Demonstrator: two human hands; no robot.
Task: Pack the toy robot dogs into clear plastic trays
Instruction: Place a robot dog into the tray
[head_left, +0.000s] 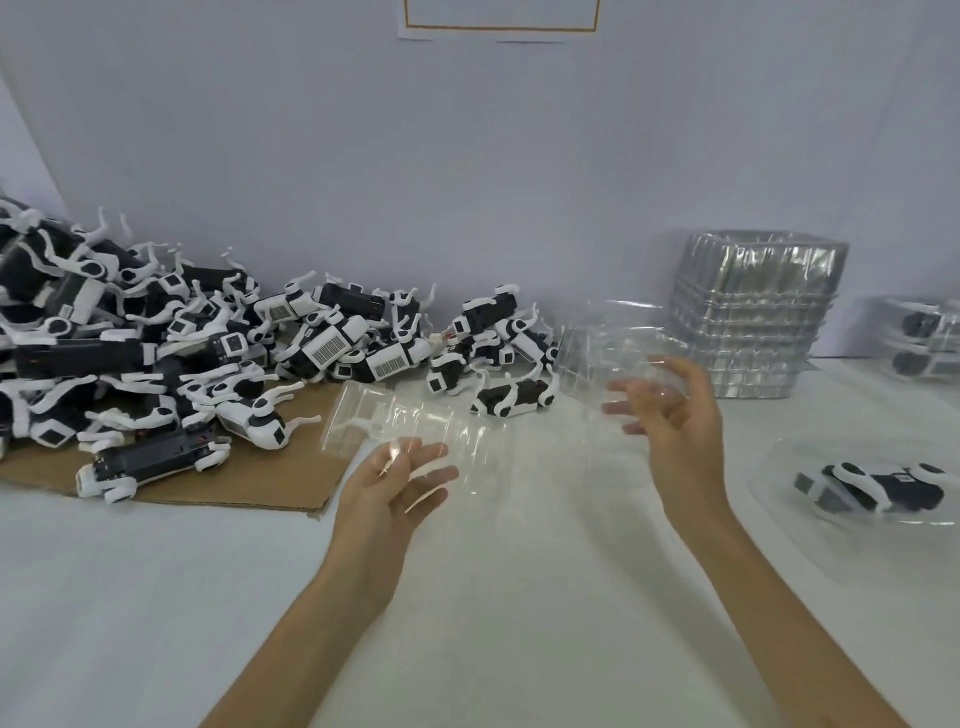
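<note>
White table (467, 613) meets a grey wall, and a big pile of toy dogs (182, 353) lies at its left. Just right of the pile a clear tray (447, 423) is lifted: the left hand (389, 493) carries it on straight fingers, and the right hand (680, 431) grips its other end with curled fingers.

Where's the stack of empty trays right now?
Head view, upper right: the stack of empty trays stands on the table by the wall, beyond the right hand, between the pile of toy dogs and the packed trays at the right edge.
</note>
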